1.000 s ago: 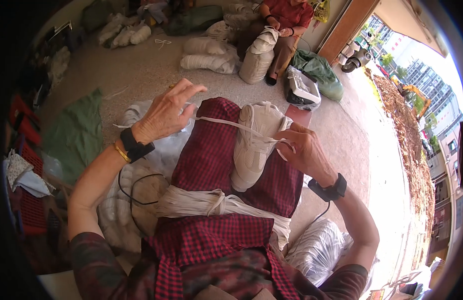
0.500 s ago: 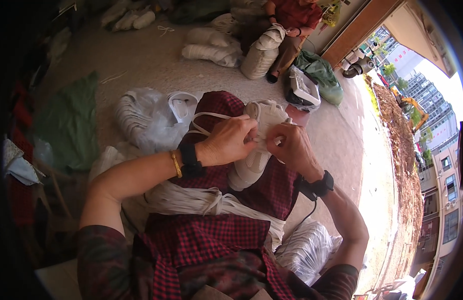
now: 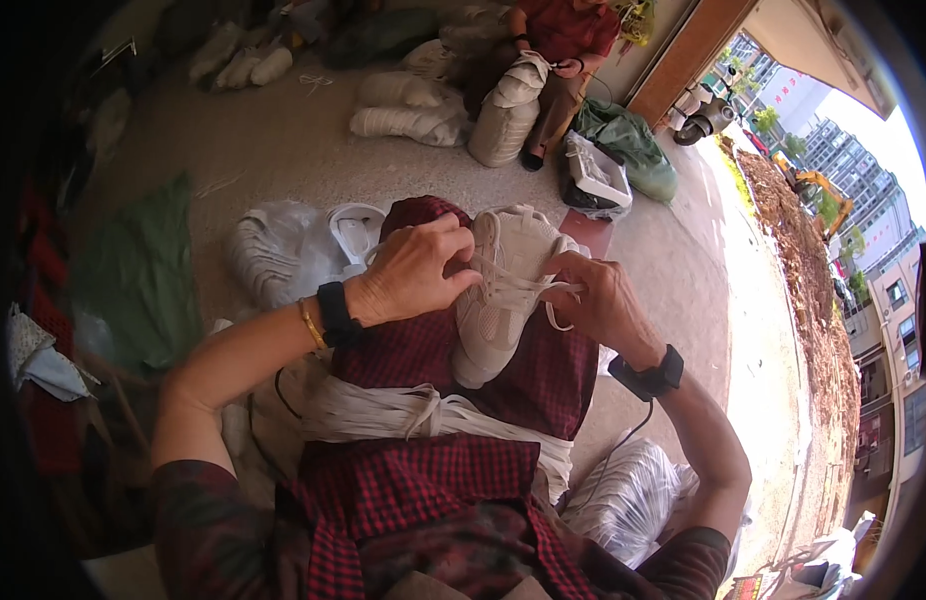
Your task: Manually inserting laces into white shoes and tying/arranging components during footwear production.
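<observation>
A white sneaker (image 3: 491,330) lies on my lap over a red-and-black checked apron (image 3: 413,470), its toe toward me. White shoelace (image 3: 511,284) runs across its lacing area. My left hand (image 3: 420,268) is at the shoe's left side, thumb and fingers pinched on the lace. At the right side my right hand (image 3: 605,305) grips the other stretch of lace, with a loop hanging below its fingers. A thick bundle of white laces (image 3: 433,412) lies across my lap nearer to me.
Clear plastic bags of white shoe parts (image 3: 273,250) stand front left; another wrapped stack (image 3: 633,500) is at my right. Across the floor a person (image 3: 568,40) sits handling a white bundle (image 3: 503,120). Green sacks (image 3: 133,270) and an open doorway are at the sides.
My hands have moved apart from the middle of the shoe, the left one to the left, the right one to the right. More of the laced front now shows.
</observation>
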Available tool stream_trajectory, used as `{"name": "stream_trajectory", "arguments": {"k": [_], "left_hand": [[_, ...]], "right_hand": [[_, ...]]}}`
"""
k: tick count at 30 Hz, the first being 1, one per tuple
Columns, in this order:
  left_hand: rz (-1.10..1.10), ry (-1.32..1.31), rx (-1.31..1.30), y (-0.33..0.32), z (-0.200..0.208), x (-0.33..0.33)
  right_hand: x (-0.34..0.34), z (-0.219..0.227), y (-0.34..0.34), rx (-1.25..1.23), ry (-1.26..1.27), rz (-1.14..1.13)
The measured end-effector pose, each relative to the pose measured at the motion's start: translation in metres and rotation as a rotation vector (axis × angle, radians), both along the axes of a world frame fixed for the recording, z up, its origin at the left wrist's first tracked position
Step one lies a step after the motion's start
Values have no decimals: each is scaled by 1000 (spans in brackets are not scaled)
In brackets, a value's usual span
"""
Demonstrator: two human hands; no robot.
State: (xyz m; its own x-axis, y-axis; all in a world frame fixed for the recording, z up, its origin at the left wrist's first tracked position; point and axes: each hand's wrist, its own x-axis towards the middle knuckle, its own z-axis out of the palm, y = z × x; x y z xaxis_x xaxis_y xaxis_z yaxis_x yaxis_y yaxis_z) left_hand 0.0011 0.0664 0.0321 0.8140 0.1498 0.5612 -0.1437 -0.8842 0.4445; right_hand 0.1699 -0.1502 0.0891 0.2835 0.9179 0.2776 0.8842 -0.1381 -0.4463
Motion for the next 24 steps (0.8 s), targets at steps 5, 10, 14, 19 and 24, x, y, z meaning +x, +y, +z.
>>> {"name": "stream_trajectory", "arguments": {"k": [5, 10, 14, 19, 24], "left_hand": [[49, -54, 311, 72, 19, -47], [332, 89, 460, 161, 34, -91], [482, -48, 425, 149, 21, -63], [-118, 36, -51, 24, 22, 3], [-267, 134, -124, -3, 17, 22]], "right_hand": [[62, 25, -81, 16, 254, -195], [122, 39, -148, -171, 166, -564], [89, -1, -106, 101, -23, -506], [4, -25, -27, 117, -173, 2], [2, -33, -10, 96, -160, 53]]}}
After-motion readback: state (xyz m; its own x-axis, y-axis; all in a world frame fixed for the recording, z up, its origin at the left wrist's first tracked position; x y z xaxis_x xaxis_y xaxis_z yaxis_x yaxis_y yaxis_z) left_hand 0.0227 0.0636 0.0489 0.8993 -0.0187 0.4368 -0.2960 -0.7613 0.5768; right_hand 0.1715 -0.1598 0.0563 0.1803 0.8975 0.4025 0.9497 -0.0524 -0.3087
